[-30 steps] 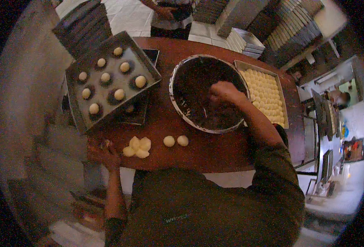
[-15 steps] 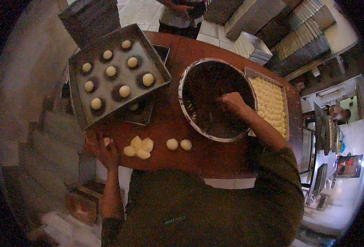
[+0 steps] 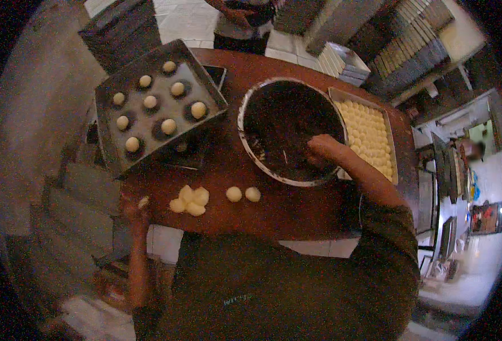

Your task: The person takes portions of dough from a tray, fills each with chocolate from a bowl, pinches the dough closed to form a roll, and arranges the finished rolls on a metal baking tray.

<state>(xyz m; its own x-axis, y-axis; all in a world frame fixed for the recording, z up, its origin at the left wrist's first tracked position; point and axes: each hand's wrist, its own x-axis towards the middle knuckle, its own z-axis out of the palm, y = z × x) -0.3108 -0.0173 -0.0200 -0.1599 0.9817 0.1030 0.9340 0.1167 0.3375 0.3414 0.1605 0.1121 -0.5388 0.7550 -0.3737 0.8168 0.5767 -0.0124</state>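
Note:
My left hand point(image 3: 133, 209) is at the left edge of the reddish-brown table, fingers curled on a small pale piece of dough point(image 3: 143, 202). Just right of it lie a cluster of flattened dough pieces point(image 3: 189, 199) and two round dough balls point(image 3: 243, 194). My right hand point(image 3: 323, 149) reaches into a big round bowl point(image 3: 241, 122) with a pale rim and a dark mass point(image 3: 288, 116) inside. Its fingers are closed, and their tips are lost in the shadow, so what they hold cannot be made out.
At the far left a metal baking tray point(image 3: 220, 109) with several spaced dough balls rests tilted over another tray. Right of the bowl stands a tray point(image 3: 394, 149) packed with dough balls. Another person point(image 3: 245, 23) stands across the table. Stacked trays point(image 3: 407, 42) fill the back right.
My left hand has shifted slightly left and down with the dough piece. Within the bowl my right hand has moved slightly lower. The whole view has shifted a little.

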